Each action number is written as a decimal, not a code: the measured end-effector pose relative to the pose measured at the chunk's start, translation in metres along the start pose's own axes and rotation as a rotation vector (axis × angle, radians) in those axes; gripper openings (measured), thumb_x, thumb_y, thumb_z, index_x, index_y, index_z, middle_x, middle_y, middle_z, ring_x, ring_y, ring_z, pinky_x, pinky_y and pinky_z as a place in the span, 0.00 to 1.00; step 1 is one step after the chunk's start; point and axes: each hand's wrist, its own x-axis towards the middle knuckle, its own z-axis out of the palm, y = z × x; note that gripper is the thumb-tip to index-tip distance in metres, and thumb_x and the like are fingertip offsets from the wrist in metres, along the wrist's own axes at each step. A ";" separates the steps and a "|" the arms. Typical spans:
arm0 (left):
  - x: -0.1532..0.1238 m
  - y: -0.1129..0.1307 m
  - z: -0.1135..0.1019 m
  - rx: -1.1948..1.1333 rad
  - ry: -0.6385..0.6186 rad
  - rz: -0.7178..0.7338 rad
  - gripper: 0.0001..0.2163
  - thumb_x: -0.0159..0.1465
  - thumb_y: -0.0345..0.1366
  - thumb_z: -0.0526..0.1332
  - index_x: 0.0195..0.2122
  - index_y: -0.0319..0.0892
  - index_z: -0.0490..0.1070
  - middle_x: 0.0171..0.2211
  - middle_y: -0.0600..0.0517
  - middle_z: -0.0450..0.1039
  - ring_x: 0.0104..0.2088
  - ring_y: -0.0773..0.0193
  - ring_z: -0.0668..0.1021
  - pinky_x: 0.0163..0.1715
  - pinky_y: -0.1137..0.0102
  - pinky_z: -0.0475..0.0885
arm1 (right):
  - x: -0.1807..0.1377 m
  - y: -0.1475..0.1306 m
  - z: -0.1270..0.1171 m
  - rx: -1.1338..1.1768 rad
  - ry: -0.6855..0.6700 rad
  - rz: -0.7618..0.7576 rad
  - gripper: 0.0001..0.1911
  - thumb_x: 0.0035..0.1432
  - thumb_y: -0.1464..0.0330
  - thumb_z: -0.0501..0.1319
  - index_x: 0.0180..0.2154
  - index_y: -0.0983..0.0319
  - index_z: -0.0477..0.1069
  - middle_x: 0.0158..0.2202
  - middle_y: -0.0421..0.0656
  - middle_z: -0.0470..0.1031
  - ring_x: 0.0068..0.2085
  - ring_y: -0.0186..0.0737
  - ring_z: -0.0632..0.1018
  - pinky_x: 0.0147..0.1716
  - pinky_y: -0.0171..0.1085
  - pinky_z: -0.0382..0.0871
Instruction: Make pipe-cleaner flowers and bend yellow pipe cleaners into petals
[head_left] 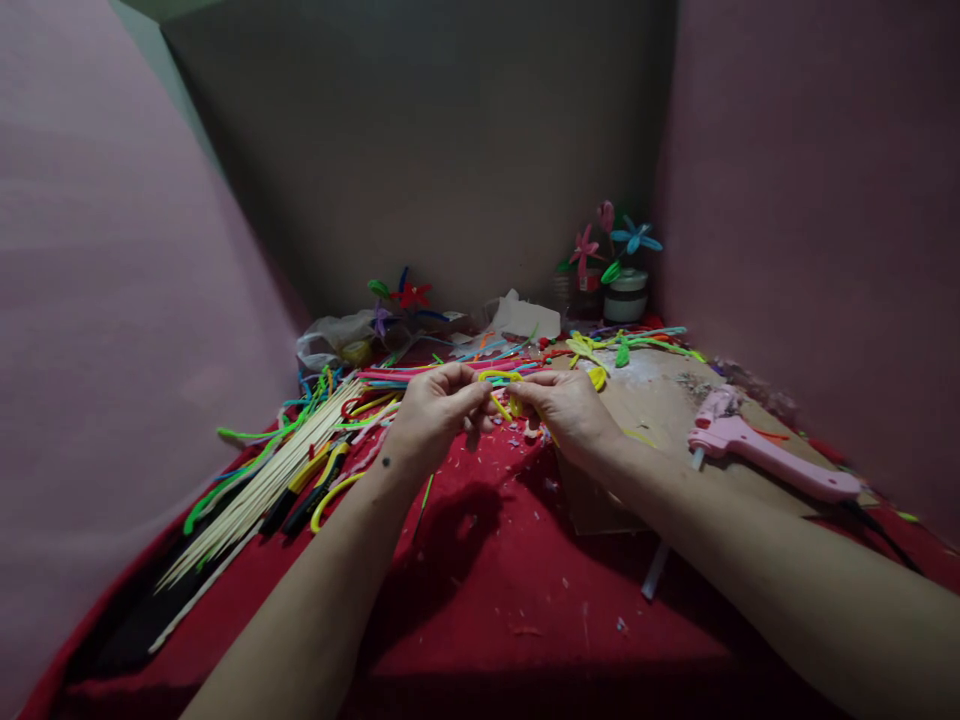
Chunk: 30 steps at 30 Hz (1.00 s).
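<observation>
A yellow pipe cleaner (498, 376), bent into a loop, is held up between my two hands above the red cloth. My left hand (439, 408) pinches one side of it between thumb and forefinger. The fingers of my right hand (570, 410) are closed on the other side, where part of the yellow strand is covered by the fingertips. Behind my hands lie several pink and blue pipe cleaners (405, 374). To the right, a yellow petal-like piece (597, 378) rests close to my right hand.
Wooden sticks (262, 480) and yellow-black pliers (319, 490) lie at left. A pink glue gun (772, 455) rests on a cardboard sheet (637, 400) at right, its cord trailing off. Pipe-cleaner flowers (636, 236) stand by a jar (625, 296) at the back. Scraps litter the red cloth (480, 600).
</observation>
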 end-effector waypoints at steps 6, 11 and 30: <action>-0.003 -0.002 0.010 0.053 0.075 0.103 0.10 0.52 0.37 0.63 0.24 0.38 0.63 0.18 0.55 0.70 0.14 0.71 0.71 0.11 0.76 0.65 | -0.003 -0.001 0.002 0.000 -0.021 0.010 0.10 0.44 0.66 0.61 0.17 0.64 0.68 0.13 0.37 0.63 0.14 0.28 0.60 0.13 0.32 0.52; -0.003 -0.010 0.014 0.137 0.063 0.151 0.09 0.55 0.38 0.60 0.26 0.39 0.63 0.20 0.55 0.70 0.17 0.70 0.72 0.13 0.76 0.65 | -0.002 0.001 0.002 0.015 -0.008 0.024 0.10 0.42 0.66 0.62 0.16 0.64 0.67 0.12 0.36 0.61 0.15 0.28 0.59 0.14 0.33 0.52; 0.005 -0.022 0.008 0.466 0.124 0.280 0.10 0.51 0.38 0.64 0.23 0.40 0.64 0.18 0.58 0.63 0.19 0.73 0.65 0.20 0.76 0.59 | -0.006 -0.010 0.005 0.164 -0.038 0.058 0.09 0.38 0.66 0.65 0.17 0.65 0.69 0.15 0.38 0.66 0.18 0.28 0.63 0.20 0.33 0.55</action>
